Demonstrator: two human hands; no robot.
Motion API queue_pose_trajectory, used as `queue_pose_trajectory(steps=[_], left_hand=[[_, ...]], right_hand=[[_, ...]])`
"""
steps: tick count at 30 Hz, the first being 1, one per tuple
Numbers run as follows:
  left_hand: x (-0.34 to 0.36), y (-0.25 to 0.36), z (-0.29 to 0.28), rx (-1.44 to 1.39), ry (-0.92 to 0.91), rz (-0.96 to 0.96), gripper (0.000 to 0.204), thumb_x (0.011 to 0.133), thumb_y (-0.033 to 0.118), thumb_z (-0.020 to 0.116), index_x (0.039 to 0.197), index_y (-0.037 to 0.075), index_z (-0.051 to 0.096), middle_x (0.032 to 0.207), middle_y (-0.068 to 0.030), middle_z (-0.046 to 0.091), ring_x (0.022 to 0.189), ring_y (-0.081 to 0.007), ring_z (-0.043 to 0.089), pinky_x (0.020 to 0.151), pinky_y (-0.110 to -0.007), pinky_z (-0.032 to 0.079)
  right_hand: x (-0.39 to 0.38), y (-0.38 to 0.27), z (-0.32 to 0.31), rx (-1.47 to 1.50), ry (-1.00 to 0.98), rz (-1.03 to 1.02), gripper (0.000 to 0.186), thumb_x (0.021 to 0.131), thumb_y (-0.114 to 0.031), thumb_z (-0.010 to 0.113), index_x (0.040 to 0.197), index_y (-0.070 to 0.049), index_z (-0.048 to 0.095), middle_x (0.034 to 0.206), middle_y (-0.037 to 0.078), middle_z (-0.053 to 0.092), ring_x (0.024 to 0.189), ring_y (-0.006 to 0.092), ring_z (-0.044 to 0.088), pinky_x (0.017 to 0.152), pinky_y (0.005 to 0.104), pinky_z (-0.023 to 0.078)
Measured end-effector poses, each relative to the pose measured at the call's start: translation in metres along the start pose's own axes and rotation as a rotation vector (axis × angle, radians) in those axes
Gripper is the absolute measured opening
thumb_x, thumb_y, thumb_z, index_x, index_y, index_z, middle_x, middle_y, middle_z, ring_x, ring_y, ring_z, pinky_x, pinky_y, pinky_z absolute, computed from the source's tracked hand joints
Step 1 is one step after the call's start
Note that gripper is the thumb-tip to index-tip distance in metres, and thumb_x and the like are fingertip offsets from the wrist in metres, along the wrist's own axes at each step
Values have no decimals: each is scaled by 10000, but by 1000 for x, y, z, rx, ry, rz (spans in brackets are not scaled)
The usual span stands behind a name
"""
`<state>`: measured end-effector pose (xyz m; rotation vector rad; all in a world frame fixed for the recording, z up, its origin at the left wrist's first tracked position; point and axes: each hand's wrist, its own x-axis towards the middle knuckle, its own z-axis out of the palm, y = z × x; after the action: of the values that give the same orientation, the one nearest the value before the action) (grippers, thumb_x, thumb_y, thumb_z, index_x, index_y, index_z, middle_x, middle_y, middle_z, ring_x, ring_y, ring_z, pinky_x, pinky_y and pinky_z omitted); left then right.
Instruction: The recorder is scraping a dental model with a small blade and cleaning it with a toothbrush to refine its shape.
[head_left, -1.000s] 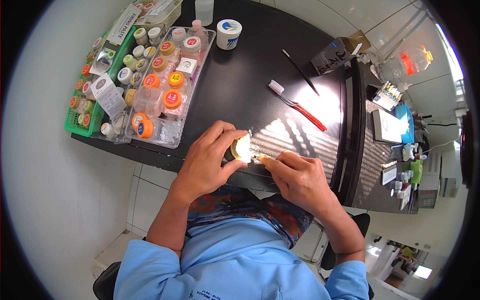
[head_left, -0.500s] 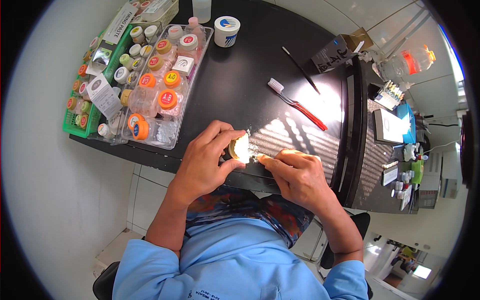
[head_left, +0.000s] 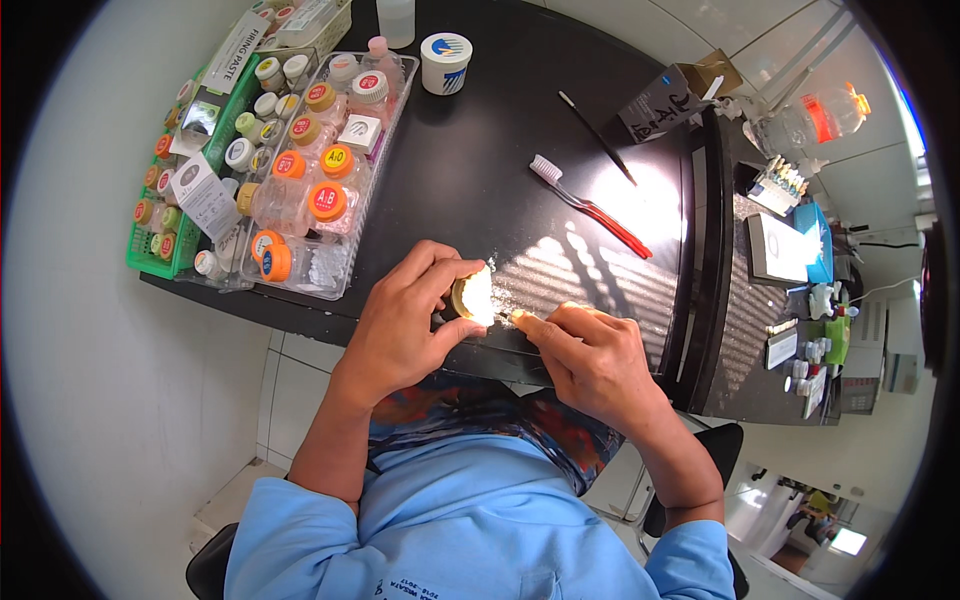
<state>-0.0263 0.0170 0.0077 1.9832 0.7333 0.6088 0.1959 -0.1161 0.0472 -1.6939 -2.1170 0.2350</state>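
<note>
My left hand grips a small pale plaster piece between thumb and fingers, near the table's front edge. Its rim is tan and rounded, and its sunlit face is too bright to show detail. Close on its right, my right hand is closed around a slim tool whose thin tip points at the piece. Most of that tool is hidden in the fingers, so its exact kind does not show. Pale crumbs and dust lie on the black table beside the piece.
A clear tray of capped jars and a green basket of small bottles stand at the left. Beyond my hands lie a red toothbrush and a thin brush. A white tub and a dark box stand farther back.
My hands stay almost in place, with the tool tip still beside the plaster piece. The view has shifted slightly, so the tray, tub and toothbrush appear a little farther left.
</note>
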Motion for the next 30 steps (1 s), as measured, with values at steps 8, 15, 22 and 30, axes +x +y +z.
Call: queue_pose_trajectory(steps=[8, 15, 22, 30], left_hand=[[-1, 0, 0, -9, -19, -14, 596, 816, 109, 930, 1365, 40, 709, 1245, -117, 647, 951, -276, 699, 837, -394, 589], [-2, -3, 1, -1, -18, 22, 594, 825, 87, 909, 1380, 40, 704, 1262, -130, 649, 1018, -323, 688, 898, -430, 563], [-1, -1, 0, -8, -31, 9, 604, 815, 78, 908, 1381, 41, 703, 1262, -132, 652, 1040, -335, 688, 911, -442, 560], [-1, -1, 0, -4, -25, 16, 609, 811, 69, 908, 1385, 50, 704, 1262, -127, 652, 1052, -337, 684, 914, -441, 559]], right_hand=[[0, 0, 0, -41, -11, -20, 388, 832, -26, 793, 1207, -119, 812, 880, 28, 666, 701, 213, 697, 588, 376, 559], [1, 0, -2, -40, -29, -36, 381, 827, -33, 797, 1198, -116, 817, 916, 39, 689, 716, 223, 709, 591, 376, 563], [2, 1, -2, -34, -37, -28, 376, 828, -32, 796, 1194, -113, 822, 914, 38, 694, 711, 231, 711, 589, 380, 568], [3, 4, 0, -35, -29, -53, 394, 814, -43, 783, 1203, -104, 798, 896, 44, 647, 719, 237, 713, 575, 381, 561]])
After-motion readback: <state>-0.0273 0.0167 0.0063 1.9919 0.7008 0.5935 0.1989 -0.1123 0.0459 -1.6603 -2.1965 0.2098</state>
